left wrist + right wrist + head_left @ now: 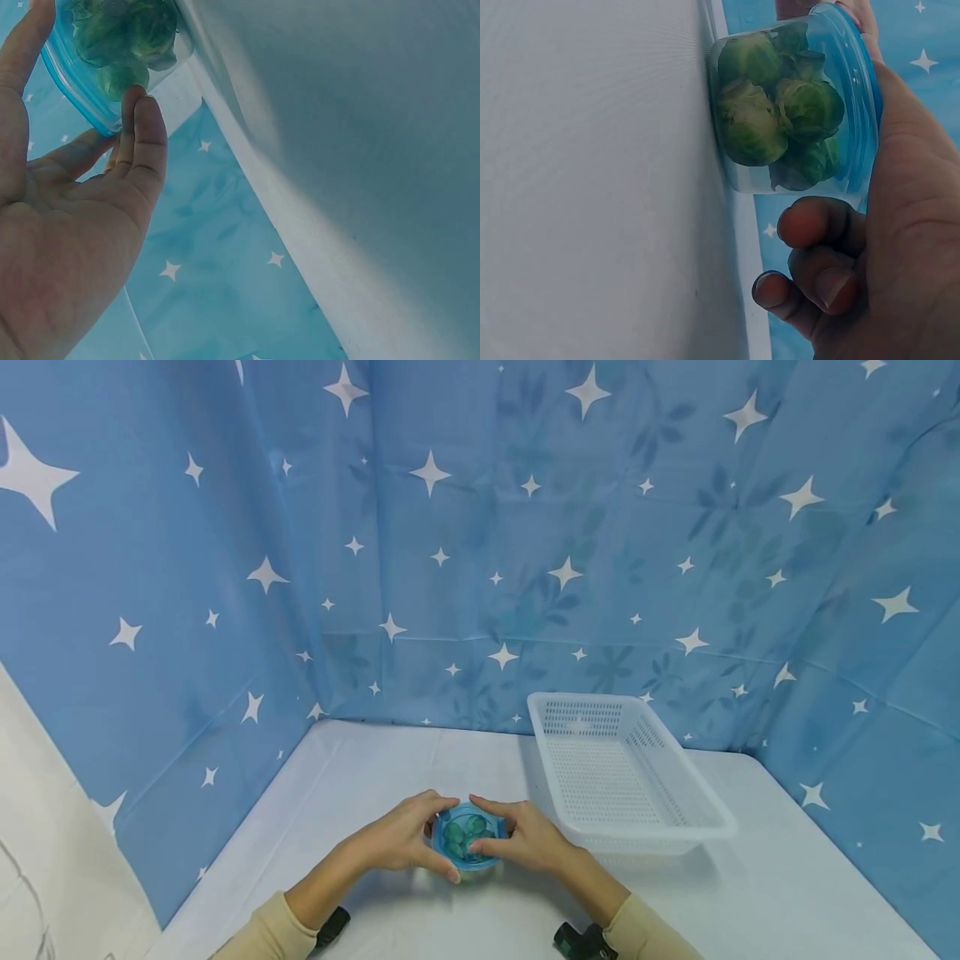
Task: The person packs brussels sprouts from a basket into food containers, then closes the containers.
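Observation:
A round clear plastic container (742,178) stands upright on the white table, with several green Brussels sprouts (750,124) inside. Its translucent blue lid (480,863) sits on top. My left hand (401,839) grips the lid's left side, thumb at the near edge and fingers round the far edge. From the right, my right hand (534,839) holds the lid, index finger at the far rim and thumb (491,847) over the top. In the right wrist view, the right hand's other fingers (810,221) curl beside the container, apart from its wall.
A white perforated plastic basket (637,832) stands on the table (360,752) behind and right of the container. Blue curtains (450,527) with white stars enclose the back and both sides.

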Demonstrator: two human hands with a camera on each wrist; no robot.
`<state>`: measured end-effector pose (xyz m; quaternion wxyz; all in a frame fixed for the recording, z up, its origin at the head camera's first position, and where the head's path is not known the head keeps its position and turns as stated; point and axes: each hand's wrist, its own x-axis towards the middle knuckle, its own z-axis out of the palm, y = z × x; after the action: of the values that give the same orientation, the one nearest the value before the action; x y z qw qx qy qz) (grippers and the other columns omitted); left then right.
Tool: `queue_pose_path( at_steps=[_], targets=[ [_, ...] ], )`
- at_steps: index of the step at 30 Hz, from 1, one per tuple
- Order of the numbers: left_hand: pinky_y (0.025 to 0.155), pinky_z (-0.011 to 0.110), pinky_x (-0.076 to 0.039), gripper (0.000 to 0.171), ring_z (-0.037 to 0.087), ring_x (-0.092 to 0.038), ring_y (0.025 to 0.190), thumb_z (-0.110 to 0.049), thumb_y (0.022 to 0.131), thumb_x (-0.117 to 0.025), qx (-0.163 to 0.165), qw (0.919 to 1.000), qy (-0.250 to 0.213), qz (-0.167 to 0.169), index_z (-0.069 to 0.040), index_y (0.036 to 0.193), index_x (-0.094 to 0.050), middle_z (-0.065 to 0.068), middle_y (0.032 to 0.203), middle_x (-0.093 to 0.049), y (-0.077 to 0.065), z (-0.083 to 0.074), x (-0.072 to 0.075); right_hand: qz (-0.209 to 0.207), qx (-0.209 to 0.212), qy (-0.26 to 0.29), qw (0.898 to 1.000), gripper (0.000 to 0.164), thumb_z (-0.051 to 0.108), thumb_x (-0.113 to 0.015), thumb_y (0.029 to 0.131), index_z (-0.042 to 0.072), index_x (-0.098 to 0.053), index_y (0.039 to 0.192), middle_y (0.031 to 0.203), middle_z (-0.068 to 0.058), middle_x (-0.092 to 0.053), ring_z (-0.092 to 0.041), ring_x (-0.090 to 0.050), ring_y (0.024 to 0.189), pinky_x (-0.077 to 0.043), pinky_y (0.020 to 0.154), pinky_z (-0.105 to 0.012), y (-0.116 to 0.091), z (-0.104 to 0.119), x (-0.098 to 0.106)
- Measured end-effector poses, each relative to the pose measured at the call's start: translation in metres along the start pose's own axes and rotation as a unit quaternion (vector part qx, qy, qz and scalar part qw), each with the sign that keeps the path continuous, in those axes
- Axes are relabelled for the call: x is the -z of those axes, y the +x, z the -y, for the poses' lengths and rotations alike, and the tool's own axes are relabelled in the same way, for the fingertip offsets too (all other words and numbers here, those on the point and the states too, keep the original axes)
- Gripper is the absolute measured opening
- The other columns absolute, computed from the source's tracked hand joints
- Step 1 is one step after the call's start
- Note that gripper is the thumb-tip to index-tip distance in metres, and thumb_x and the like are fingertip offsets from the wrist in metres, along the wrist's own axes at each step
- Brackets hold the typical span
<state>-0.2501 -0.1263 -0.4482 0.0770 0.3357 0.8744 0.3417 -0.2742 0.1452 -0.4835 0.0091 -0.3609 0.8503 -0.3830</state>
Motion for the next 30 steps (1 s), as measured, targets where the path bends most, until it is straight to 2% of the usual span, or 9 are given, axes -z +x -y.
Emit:
queue_pose_path(
  at_steps=[13,17,24,27,30],
  targets=[
    [0.076,0.024,-0.051,0.100,0.014,-0.055,0.093,-0.047,0.075,-0.093,0.008,0.9999,-0.009,0.002,-0.003,0.153,-0.049,-0.001,0.118,-0.057,0.001,-0.002,0.000,0.032,-0.040,0.097,0.994,0.068,0.035,-0.077,0.096,0.015,-0.050,0.156,0.041,0.011,-0.043,-0.001,-0.035,0.032,-0.037,0.034,-0.022,-0.004,-0.001,0.000],
    [0.076,0.024,-0.051,0.102,0.013,-0.054,0.093,-0.048,0.077,-0.092,0.004,0.9998,-0.013,0.013,-0.001,0.155,-0.045,0.000,0.121,-0.057,0.000,-0.002,0.000,0.039,-0.050,0.103,0.993,0.070,0.036,-0.076,0.096,0.015,-0.048,0.157,0.041,0.010,-0.044,-0.002,-0.036,0.032,-0.037,0.034,-0.023,-0.005,-0.001,0.000],
    [0.088,0.026,-0.055,0.092,0.012,-0.060,0.100,-0.045,0.092,-0.079,0.004,0.9953,-0.073,0.063,-0.005,0.162,-0.034,0.002,0.123,-0.056,-0.001,0.005,0.007,0.041,-0.052,0.076,0.995,0.074,0.040,-0.077,0.095,0.014,-0.048,0.157,0.042,0.011,-0.046,-0.001,-0.039,0.032,-0.039,0.035,-0.024,-0.005,-0.001,-0.001],
    [0.076,0.023,-0.054,0.092,0.010,-0.059,0.088,-0.044,0.092,-0.079,0.002,0.9938,-0.081,0.076,-0.005,0.162,-0.033,0.003,0.110,-0.059,0.000,0.008,0.010,0.044,-0.038,0.040,0.998,0.079,0.045,-0.079,0.092,0.014,-0.046,0.158,0.053,0.013,-0.054,0.001,-0.044,0.043,-0.042,0.043,-0.021,-0.004,0.001,0.001],
    [0.063,0.022,-0.047,0.091,0.008,-0.053,0.073,-0.043,0.092,-0.080,0.000,0.9934,-0.082,0.081,-0.005,0.161,-0.035,0.003,0.093,-0.060,0.001,0.009,0.012,0.046,-0.020,-0.017,0.999,0.088,0.053,-0.080,0.088,0.015,-0.044,0.159,0.076,0.013,-0.067,0.002,-0.054,0.062,-0.048,0.057,-0.020,-0.003,0.005,0.003]
  ],
)
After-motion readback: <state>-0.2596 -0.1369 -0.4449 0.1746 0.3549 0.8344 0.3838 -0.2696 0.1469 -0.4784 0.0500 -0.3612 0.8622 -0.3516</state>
